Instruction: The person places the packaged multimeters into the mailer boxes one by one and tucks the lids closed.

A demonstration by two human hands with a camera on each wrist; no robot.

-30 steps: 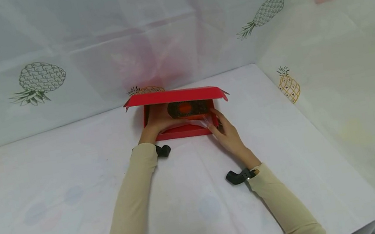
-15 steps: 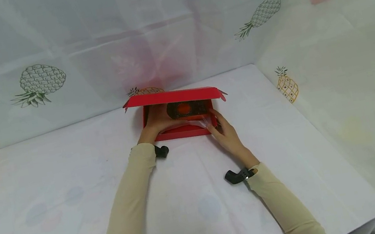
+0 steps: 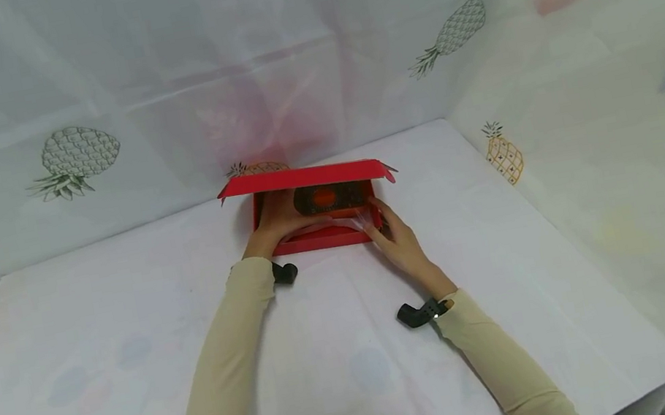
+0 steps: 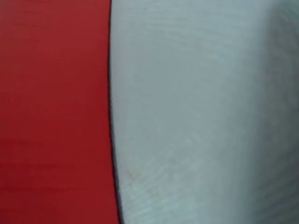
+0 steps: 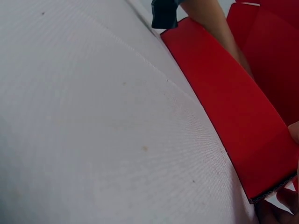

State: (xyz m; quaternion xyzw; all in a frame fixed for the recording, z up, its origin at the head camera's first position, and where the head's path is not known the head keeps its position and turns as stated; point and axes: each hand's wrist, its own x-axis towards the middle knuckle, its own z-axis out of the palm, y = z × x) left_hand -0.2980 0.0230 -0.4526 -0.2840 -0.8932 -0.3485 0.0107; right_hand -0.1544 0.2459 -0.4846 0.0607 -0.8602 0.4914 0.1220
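A red cardboard box (image 3: 321,242) stands on the table with its lid (image 3: 303,178) raised and tilted over the opening. My left hand (image 3: 277,215) reaches inside and holds a dark packet (image 3: 346,194) with an orange disc on its face. Its thumb lies along the lower edge, while the other fingers are hidden. With my right hand (image 3: 400,244) I grip the box's right front corner, thumb over the wall and fingers outside. Clear plastic film (image 3: 345,223) shows near the right thumb. In the left wrist view, only the red wall (image 4: 56,112) and white cloth appear.
A white cloth (image 3: 100,367) covers the table, with pale printed patches. Fabric printed with pineapples (image 3: 81,152) hangs behind and to the right. Each wrist wears a black camera mount (image 3: 417,314).
The head view has shifted slightly, so the scene sits a little lower and further left. Both hands, the packet and the box otherwise keep nearly the same positions.
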